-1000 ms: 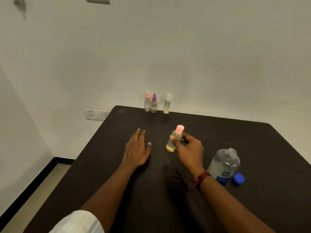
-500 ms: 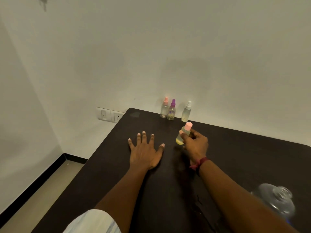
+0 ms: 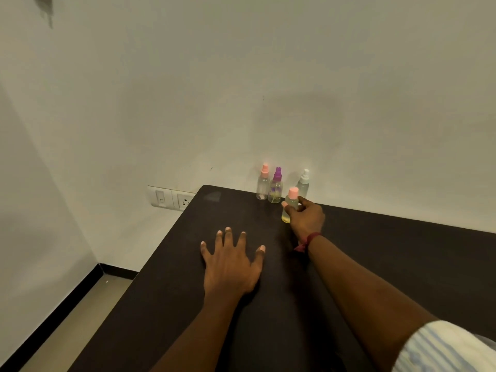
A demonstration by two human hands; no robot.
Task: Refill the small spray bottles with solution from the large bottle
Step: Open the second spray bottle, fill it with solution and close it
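Four little spray bottles, one of them in hand

Three small bottles stand in a row at the far edge of the dark table [image 3: 375,264], right against the wall, just above centre frame: a pink-topped one [image 3: 263,182], a purple-topped one [image 3: 276,186] and a white-topped one [image 3: 303,182]. Right hand [image 3: 306,218] is wrapped around a fourth bottle with a pink cap [image 3: 290,204], yellowish liquid inside, tilted a bit, just in front of the row. Left hand [image 3: 230,264] lies flat on the table, fingers spread wide, holding nothing. Can't see the big bottle anywhere.

Dim, even light; soft shadows; wide-angle bending at edges; slightly soft.
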